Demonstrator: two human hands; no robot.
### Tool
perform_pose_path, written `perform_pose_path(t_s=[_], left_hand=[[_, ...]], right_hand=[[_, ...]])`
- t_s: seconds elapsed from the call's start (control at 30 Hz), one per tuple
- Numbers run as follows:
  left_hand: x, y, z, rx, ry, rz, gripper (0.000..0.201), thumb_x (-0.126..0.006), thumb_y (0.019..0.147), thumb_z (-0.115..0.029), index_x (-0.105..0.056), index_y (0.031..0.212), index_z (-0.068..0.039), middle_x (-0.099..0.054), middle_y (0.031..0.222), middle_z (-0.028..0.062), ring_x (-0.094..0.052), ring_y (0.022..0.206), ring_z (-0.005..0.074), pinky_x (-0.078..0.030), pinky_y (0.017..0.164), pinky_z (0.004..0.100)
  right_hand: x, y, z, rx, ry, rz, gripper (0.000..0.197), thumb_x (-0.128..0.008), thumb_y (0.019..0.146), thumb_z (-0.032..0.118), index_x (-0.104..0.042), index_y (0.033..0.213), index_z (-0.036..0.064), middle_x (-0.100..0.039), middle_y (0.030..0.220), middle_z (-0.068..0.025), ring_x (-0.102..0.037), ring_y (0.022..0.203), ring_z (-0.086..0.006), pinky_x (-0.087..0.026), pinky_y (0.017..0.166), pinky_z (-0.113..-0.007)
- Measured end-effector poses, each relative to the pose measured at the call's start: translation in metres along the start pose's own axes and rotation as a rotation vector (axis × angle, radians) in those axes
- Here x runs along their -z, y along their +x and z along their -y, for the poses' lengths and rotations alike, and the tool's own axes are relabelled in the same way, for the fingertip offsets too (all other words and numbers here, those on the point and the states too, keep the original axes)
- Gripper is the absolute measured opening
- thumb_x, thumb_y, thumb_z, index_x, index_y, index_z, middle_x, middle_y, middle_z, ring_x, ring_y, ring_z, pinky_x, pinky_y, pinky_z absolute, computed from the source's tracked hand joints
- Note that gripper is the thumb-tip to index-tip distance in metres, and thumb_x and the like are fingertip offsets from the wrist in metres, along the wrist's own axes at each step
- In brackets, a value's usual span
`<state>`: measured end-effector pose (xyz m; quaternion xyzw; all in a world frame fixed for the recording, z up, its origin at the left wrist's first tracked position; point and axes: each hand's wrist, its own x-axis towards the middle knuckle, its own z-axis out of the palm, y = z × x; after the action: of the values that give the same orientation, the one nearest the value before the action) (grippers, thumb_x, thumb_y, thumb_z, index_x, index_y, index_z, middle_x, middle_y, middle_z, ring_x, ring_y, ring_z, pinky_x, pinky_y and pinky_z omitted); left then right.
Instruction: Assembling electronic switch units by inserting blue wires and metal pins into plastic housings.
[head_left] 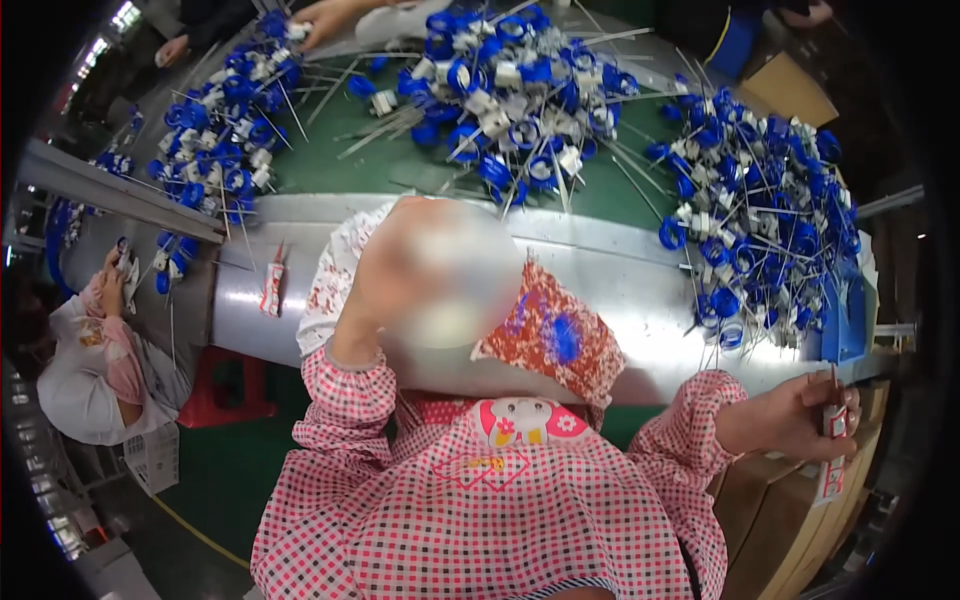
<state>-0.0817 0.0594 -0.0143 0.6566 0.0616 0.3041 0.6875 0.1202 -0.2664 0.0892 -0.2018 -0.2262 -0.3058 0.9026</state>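
My left hand (378,285) is raised over the near edge of the metal bench, above a white cloth with red marks (325,285). A round blur covers its fingers and anything in them, so its grip cannot be made out. Off to the right, beyond the bench's near edge, my right hand (785,415) is closed around a slim tool (832,480) with a pointed tip and a red-and-white wrapped handle. Between my arms lies a red-and-white speckled cloth (590,355) with a blue patch.
Heaps of blue rings with white blocks and thin pale strips (520,90) cover the far bench; another heap (750,210) lies right. A similar pointed tool (272,285) rests left. Cardboard boxes (780,510) and a blue bin (845,315) stand right. Co-workers sit left and across.
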Motion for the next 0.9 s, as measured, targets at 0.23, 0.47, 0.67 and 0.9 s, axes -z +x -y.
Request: perform_pose_path(t_s=[0.23,0.47,0.67,0.9], left_hand=[[-0.012,0.004,0.012,0.096,-0.487,0.268,0.07,-0.072,0.066,-0.039,-0.042,0.113,0.004,-0.054,0.084,0.0083,-0.053,0.072,0.0152,-0.041,0.063,0.0243],[-0.088,-0.014,0.011,0.214,-0.63,0.201,0.054,-0.053,0.076,-0.051,-0.046,0.093,0.0,-0.046,0.062,0.0025,-0.04,0.05,0.0078,-0.03,0.043,0.0207],[-0.106,-0.032,0.013,0.592,-0.972,0.063,0.049,-0.029,0.087,-0.049,-0.047,0.081,-0.004,-0.038,0.053,0.0009,-0.029,0.042,0.0069,-0.023,0.038,0.0205],[-0.103,-0.028,0.026,0.679,-0.555,-0.063,0.04,-0.031,0.088,-0.041,-0.048,0.084,-0.005,-0.04,0.055,0.0011,-0.029,0.041,0.0065,-0.023,0.037,0.0209]], right_hand=[[-0.048,-0.046,-0.051,0.095,-0.615,0.18,0.018,-0.049,0.079,0.017,-0.042,0.066,0.0062,-0.04,0.061,-0.0043,-0.035,0.05,-0.009,-0.029,0.043,-0.018],[-0.075,-0.118,-0.069,-0.428,-0.106,0.21,0.018,-0.043,0.082,0.021,-0.037,0.071,0.0092,-0.037,0.054,-0.003,-0.028,0.044,-0.009,-0.025,0.044,-0.022],[-0.045,-0.099,-0.041,-0.37,0.087,0.253,0.031,-0.032,0.089,0.031,-0.044,0.075,0.0056,-0.044,0.055,-0.006,-0.029,0.036,-0.0076,-0.023,0.037,-0.021],[-0.045,-0.1,-0.036,-0.409,0.273,0.411,0.058,-0.035,0.086,0.054,-0.052,0.095,-0.001,-0.049,0.094,-0.0178,-0.043,0.041,-0.0124,-0.04,0.044,-0.024]])
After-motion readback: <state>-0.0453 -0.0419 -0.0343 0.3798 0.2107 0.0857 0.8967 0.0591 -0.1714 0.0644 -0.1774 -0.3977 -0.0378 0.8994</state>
